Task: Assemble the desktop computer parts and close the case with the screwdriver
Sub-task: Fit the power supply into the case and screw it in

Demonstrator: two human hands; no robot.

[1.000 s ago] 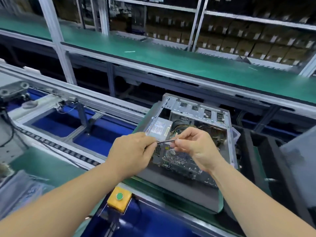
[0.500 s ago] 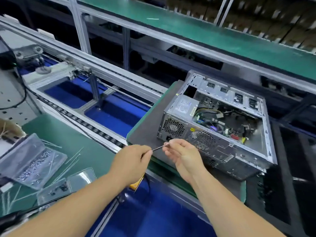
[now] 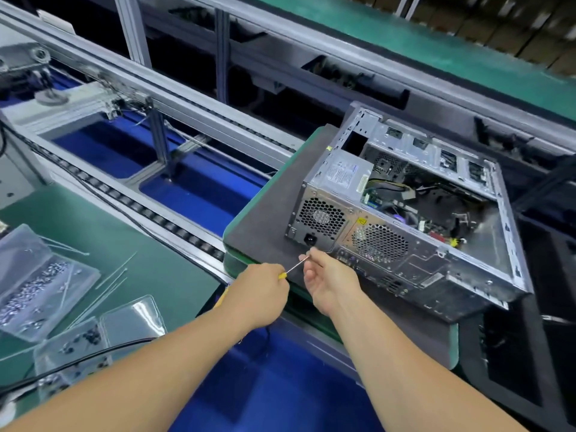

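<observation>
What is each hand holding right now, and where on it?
The left hand grips the screwdriver by its yellow handle. The right hand's fingers pinch the shaft at its tip.

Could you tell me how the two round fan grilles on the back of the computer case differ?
The left grille sits higher, in the plain silver power supply above the power socket; the right grille sits lower, beside a yellow warning sticker. The left looks smaller than the right. Both are honeycomb-patterned circles.
</observation>
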